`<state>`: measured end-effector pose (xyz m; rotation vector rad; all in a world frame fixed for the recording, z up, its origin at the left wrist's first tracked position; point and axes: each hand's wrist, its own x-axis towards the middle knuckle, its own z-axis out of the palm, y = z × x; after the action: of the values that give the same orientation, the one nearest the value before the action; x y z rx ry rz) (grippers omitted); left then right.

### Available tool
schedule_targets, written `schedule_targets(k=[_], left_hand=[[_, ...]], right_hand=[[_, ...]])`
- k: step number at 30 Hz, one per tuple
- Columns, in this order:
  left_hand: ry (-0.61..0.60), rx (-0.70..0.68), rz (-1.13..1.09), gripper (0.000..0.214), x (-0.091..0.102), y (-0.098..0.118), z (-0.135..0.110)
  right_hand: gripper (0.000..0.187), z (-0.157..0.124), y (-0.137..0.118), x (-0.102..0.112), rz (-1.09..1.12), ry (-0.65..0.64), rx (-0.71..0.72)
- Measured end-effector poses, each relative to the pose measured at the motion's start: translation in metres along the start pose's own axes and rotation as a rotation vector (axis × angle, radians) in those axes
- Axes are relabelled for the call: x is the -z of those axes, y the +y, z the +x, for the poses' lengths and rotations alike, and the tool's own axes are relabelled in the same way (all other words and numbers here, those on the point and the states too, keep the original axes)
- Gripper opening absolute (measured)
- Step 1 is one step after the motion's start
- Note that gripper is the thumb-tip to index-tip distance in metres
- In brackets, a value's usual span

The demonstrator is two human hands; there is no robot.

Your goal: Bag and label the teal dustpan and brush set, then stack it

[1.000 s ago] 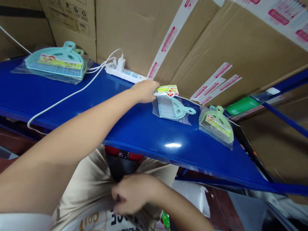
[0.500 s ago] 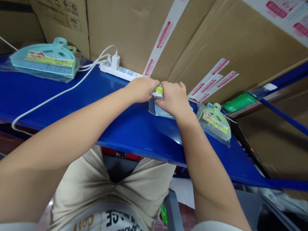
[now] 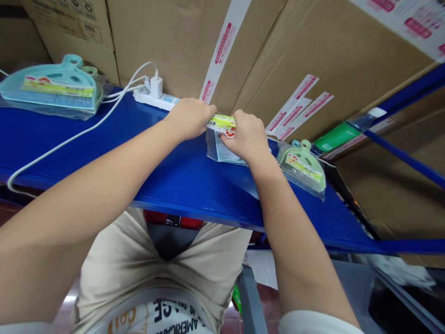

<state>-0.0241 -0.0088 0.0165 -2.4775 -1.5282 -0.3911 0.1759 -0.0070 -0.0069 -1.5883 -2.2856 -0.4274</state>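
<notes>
Between my hands a light-blue dustpan and brush set in a clear plastic bag (image 3: 227, 154) stands on the blue shelf, mostly hidden by my right hand. A yellow-green printed label (image 3: 222, 122) lies across its top. My left hand (image 3: 193, 117) is closed at the label's left end, its fingertips hidden behind. My right hand (image 3: 248, 134) wraps over the right part of the set, with the thumb on the near side below the label.
Another light-blue bagged dustpan set (image 3: 52, 88) lies at the left, and a green one (image 3: 303, 164) at the right. A white power strip (image 3: 152, 98) with a looping cable (image 3: 73, 144) sits along the cardboard (image 3: 181, 41). Tape strips (image 3: 294, 106) hang there. A green-labelled bottle (image 3: 339, 137) is beyond.
My hands have moved apart a little, and more of the label shows between them. The whole view has shifted slightly, with the shelf items appearing further left and higher.
</notes>
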Motion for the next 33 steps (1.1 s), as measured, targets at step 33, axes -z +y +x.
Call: schedule_targets(k=[33], left_hand=[[-0.025, -0.001, -0.03, 0.041, -0.001, 0.005, 0.0]], right_hand=[[0.039, -0.007, -0.006, 0.011, -0.139, -0.059, 0.014]])
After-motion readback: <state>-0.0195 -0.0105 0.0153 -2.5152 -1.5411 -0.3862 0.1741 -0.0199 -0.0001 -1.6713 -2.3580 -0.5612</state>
